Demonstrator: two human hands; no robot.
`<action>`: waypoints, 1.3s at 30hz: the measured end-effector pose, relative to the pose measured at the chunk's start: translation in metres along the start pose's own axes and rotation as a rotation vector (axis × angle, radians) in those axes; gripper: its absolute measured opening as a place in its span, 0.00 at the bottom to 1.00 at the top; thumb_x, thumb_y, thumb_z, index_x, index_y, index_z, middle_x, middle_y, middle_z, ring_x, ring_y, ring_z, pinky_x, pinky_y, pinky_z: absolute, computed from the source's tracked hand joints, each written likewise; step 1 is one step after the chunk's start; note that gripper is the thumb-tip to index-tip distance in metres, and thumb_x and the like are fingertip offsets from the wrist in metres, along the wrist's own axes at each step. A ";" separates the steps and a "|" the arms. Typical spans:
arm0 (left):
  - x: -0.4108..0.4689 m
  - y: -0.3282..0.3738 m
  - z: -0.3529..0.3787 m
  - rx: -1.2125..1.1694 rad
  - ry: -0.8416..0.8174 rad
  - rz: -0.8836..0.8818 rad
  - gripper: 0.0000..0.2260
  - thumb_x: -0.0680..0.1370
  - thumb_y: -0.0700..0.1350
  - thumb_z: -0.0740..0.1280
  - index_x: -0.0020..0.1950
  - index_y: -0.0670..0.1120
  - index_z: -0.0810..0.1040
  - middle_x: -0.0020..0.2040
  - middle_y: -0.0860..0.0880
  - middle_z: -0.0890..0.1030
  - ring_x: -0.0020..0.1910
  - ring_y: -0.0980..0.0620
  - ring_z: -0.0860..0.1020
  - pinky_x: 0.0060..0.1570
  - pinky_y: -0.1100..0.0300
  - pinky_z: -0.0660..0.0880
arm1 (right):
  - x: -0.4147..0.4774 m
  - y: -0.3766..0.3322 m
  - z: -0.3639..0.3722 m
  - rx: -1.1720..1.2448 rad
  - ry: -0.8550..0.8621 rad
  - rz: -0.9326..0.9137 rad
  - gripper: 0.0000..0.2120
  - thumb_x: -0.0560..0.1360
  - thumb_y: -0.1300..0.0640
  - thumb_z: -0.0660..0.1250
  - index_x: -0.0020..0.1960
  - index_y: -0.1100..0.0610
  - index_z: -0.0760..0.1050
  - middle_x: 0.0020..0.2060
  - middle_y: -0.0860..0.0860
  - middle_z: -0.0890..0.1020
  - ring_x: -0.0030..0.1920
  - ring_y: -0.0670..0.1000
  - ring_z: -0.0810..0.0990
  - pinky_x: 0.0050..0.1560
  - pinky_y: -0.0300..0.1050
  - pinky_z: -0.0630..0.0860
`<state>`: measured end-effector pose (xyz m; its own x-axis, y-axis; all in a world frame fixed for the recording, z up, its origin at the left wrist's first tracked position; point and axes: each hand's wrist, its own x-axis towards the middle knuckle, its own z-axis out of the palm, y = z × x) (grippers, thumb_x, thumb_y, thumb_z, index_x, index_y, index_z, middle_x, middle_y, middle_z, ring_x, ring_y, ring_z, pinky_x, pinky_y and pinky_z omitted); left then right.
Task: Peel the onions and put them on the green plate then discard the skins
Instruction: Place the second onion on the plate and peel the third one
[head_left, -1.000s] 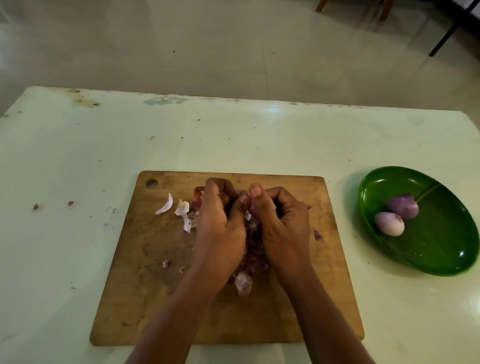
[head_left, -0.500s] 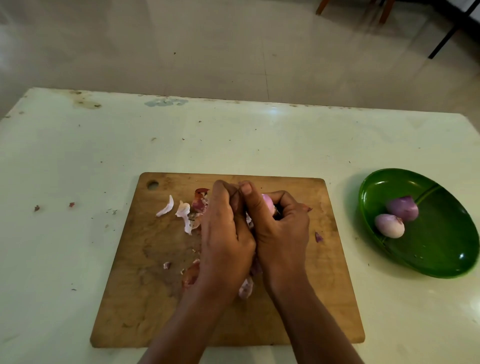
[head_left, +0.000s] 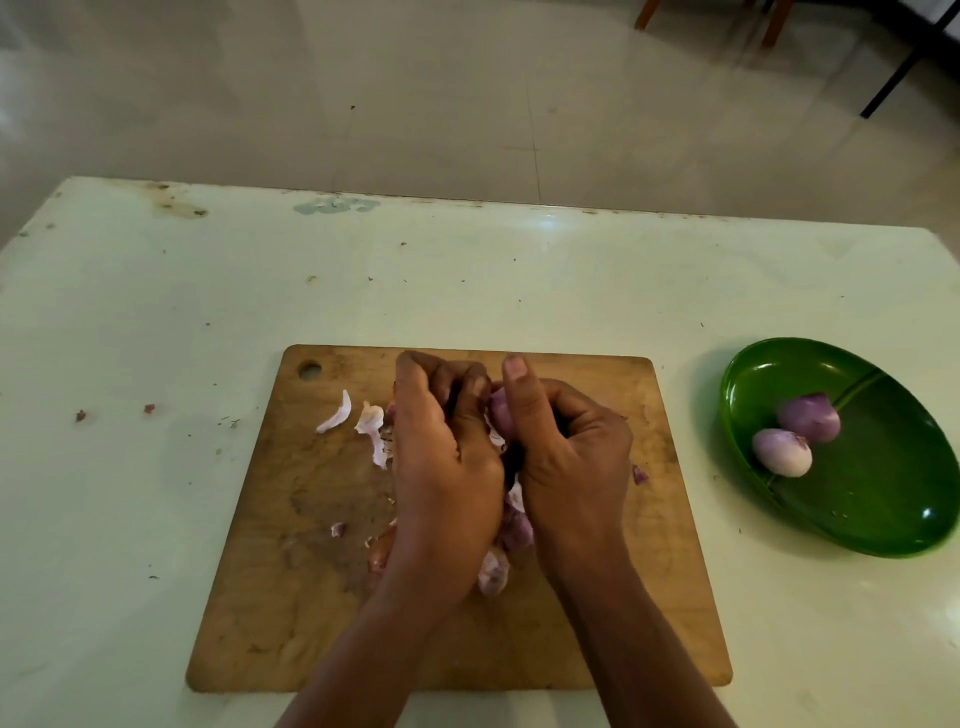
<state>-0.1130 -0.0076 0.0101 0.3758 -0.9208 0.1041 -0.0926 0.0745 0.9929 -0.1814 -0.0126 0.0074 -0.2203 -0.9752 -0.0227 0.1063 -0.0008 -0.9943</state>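
Note:
Over the wooden cutting board (head_left: 291, 597) both my hands close around one small purple onion (head_left: 502, 415). My left hand (head_left: 441, 467) curls its fingers onto the onion's left side. My right hand (head_left: 571, 457) grips it from the right, thumb raised over the top. Most of the onion is hidden between the fingers. Pale and purple skins (head_left: 371, 423) lie on the board left of my hands, and more skins (head_left: 493, 571) lie under my wrists. Two peeled onions (head_left: 782, 451) (head_left: 808, 423) rest side by side in the green plate (head_left: 883, 519) at the right.
The board lies on a pale table (head_left: 156, 322) whose far edge runs across the upper view. Small skin scraps (head_left: 80, 415) sit on the table at the left. Chair legs (head_left: 774, 23) stand on the floor beyond.
My hands have pressed closer together around the onion. The right thumb has lifted over its top and more of the onion's purple surface shows between the fingers.

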 end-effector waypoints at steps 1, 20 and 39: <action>0.001 0.001 0.000 -0.012 0.009 -0.028 0.12 0.80 0.35 0.60 0.45 0.52 0.66 0.40 0.47 0.75 0.38 0.55 0.76 0.35 0.69 0.74 | 0.001 0.000 0.000 0.004 -0.025 -0.009 0.15 0.71 0.48 0.67 0.39 0.58 0.84 0.29 0.51 0.82 0.31 0.47 0.80 0.31 0.38 0.75; 0.017 -0.012 -0.017 0.194 0.179 0.012 0.20 0.75 0.36 0.69 0.62 0.48 0.65 0.62 0.47 0.76 0.59 0.51 0.77 0.51 0.59 0.79 | 0.011 0.022 -0.016 -0.168 0.038 0.031 0.08 0.75 0.51 0.68 0.53 0.51 0.80 0.45 0.43 0.83 0.46 0.39 0.81 0.43 0.31 0.76; 0.008 -0.035 -0.052 0.628 0.278 0.053 0.23 0.75 0.54 0.59 0.65 0.42 0.70 0.65 0.44 0.73 0.66 0.50 0.65 0.65 0.47 0.62 | 0.015 0.012 -0.047 -0.577 0.160 -0.073 0.03 0.79 0.54 0.64 0.51 0.49 0.75 0.50 0.50 0.79 0.48 0.46 0.77 0.47 0.35 0.72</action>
<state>-0.0584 0.0027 -0.0210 0.5707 -0.7835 0.2458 -0.6026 -0.1963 0.7735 -0.2288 -0.0173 -0.0101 -0.3552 -0.9316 0.0770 -0.4478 0.0973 -0.8888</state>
